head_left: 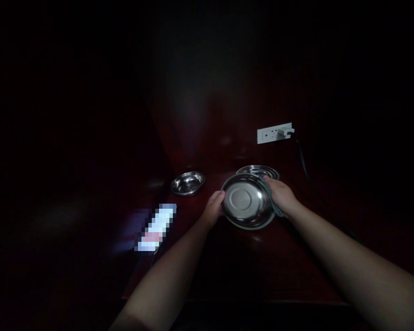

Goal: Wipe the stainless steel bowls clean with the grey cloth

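A shiny steel plate is held tilted toward me above a dark red wooden table. My left hand grips its left rim with curled fingers. My right hand grips the right rim, and a grey cloth is pressed between that hand and the plate. Just behind the held plate lies another steel plate, flat on the table.
A small steel bowl sits at the back left of the table. A lit, blurred phone lies at the table's left edge. A white wall socket with a plug and dark cable is behind. The room is very dark.
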A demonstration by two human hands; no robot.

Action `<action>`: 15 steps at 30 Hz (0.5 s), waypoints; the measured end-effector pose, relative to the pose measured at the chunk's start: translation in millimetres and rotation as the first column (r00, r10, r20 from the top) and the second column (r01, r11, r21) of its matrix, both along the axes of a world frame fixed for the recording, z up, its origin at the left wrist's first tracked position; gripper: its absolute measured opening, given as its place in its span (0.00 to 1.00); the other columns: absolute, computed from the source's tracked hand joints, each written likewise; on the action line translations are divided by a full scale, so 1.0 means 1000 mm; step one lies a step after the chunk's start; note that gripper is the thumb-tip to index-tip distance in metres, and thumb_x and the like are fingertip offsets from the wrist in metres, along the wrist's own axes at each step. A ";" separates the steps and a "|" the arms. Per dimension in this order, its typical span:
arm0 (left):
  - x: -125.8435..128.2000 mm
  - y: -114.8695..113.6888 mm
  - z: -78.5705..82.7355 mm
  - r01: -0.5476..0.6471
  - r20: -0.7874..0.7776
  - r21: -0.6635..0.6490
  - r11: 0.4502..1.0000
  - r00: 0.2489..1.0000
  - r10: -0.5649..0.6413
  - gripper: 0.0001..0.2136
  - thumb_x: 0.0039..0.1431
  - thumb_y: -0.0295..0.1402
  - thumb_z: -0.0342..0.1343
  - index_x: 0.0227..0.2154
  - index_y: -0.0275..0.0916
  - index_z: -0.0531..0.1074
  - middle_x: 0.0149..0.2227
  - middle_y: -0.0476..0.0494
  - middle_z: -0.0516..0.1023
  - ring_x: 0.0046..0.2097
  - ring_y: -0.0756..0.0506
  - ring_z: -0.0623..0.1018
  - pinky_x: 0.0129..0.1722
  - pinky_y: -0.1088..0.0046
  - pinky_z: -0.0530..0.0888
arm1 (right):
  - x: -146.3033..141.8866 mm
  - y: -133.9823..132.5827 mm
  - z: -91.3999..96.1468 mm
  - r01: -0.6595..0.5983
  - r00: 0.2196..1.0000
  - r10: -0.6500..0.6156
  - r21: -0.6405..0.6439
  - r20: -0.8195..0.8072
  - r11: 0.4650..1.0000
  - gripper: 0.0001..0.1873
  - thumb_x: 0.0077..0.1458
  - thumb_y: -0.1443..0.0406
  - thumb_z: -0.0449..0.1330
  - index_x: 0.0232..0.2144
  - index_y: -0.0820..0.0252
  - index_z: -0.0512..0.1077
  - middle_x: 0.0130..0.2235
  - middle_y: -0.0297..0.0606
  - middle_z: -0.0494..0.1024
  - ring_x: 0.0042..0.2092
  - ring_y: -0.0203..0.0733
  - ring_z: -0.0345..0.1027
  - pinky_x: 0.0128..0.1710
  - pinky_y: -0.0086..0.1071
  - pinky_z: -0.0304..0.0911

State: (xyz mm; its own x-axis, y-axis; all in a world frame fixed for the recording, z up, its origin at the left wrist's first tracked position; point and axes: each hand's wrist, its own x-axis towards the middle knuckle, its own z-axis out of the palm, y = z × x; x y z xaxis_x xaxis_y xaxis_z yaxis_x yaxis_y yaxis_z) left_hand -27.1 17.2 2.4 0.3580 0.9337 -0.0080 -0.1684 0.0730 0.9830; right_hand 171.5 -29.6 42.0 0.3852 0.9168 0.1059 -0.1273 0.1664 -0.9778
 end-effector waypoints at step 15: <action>0.009 -0.007 0.003 0.074 0.260 -0.120 0.990 0.965 -0.041 0.24 0.52 0.48 0.54 0.48 0.39 0.66 0.41 0.39 0.77 0.40 0.42 0.77 0.34 0.67 0.74 | -0.004 0.006 -0.008 0.157 0.982 -0.159 -0.030 -0.100 0.987 0.16 0.48 0.53 0.60 0.24 0.61 0.73 0.24 0.35 0.76 0.26 0.37 0.68 0.26 0.27 0.64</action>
